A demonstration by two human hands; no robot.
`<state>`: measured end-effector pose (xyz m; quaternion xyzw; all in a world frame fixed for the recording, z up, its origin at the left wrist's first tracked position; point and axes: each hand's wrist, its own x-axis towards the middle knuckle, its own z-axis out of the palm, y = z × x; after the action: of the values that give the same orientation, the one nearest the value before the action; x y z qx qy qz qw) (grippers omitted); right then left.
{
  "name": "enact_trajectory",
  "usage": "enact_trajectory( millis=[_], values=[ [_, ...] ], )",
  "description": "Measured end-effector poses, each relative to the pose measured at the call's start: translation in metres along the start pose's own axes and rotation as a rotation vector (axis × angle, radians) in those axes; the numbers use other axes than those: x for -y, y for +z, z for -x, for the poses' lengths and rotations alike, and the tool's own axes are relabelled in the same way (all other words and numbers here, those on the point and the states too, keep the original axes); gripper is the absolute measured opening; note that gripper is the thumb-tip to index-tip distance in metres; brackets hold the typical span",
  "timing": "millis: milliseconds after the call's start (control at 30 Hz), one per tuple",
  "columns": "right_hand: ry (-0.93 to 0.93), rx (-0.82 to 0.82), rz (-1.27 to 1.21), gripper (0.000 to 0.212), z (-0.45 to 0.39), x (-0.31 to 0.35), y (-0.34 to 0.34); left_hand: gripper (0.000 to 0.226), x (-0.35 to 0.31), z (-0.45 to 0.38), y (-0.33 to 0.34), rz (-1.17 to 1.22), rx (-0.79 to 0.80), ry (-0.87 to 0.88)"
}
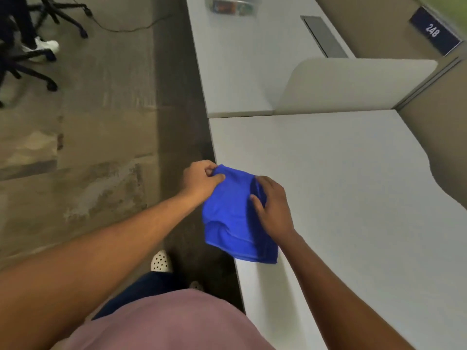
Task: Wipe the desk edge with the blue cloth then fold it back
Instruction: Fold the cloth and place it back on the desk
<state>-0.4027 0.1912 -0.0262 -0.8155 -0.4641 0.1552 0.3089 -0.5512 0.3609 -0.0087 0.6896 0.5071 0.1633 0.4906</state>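
Both my arms reach forward and slightly toward each other, bare from the elbows down, meeting at the blue cloth (235, 218). My left hand (201, 180) hangs out past the desk (341, 198), over the floor, with the wrist bent inward; its thumb and fingers are pinched shut on the far left corner of the cloth. My right hand (273, 205) sits over the desk surface, palm down, fingers curled into the cloth's right side. The thumb presses on top of the fabric while the fingertips tuck under a fold, so this hand is gripping the cloth too.

The cloth lies across the desk's left edge, just in front of me. It is bunched and partly doubled over, its near end resting on the white top and part of its left side overhanging the edge.

My right fingertips are buried in the fabric and I cannot see them. The cloth hides the stretch of desk edge beneath it. My pink shirt (177, 322) blocks the lower middle of the view, and only the toe of a white perforated shoe (160, 261) shows below my left forearm. Farther off, a clear container (232, 6) on the neighbouring desk is blurred and cut off at the top, and the sign (435, 31) reading 248 is smeared.
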Motion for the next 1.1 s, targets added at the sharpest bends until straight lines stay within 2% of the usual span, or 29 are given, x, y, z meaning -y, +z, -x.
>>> enact_trajectory(
  millis=[100, 200, 333, 467, 633, 733, 800, 867, 1000, 1100],
  values=[
    [0.078, 0.153, 0.053, 0.071, -0.018, -0.003, -0.009, 0.012, -0.020, -0.001, -0.018, -0.015, 0.079, 0.129],
    [0.121, 0.171, -0.085, 0.069, -0.036, 0.002, -0.020, 0.011, -0.038, -0.014, -0.040, -0.070, 0.152, 0.253],
    [0.158, 0.061, -0.118, 0.020, -0.063, 0.014, -0.043, 0.015, -0.065, -0.046, -0.067, -0.137, 0.218, 0.382],
    [0.182, -0.067, -0.155, 0.021, -0.092, 0.037, -0.075, 0.018, -0.099, -0.090, -0.086, -0.139, 0.248, 0.475],
    [0.023, -0.264, 0.007, 0.015, -0.109, 0.077, -0.113, 0.020, -0.128, -0.128, -0.106, -0.020, 0.257, 0.633],
    [-0.091, -0.367, 0.204, 0.019, -0.095, 0.086, -0.109, 0.034, -0.111, -0.138, -0.111, 0.054, 0.285, 0.773],
    [-0.088, -0.385, 0.278, 0.022, -0.079, 0.080, -0.090, 0.043, -0.083, -0.144, -0.104, 0.035, 0.347, 0.795],
    [-0.013, -0.349, 0.270, 0.027, -0.061, 0.068, -0.061, 0.045, -0.051, -0.154, -0.092, -0.042, 0.426, 0.747],
    [0.145, -0.156, 0.184, 0.028, -0.032, 0.051, -0.016, 0.041, -0.007, -0.161, -0.075, -0.280, 0.595, 0.744],
    [0.303, -0.043, 0.080, 0.025, -0.017, 0.051, -0.007, 0.030, 0.004, -0.160, -0.073, -0.316, 0.691, 0.702]
  ],
)
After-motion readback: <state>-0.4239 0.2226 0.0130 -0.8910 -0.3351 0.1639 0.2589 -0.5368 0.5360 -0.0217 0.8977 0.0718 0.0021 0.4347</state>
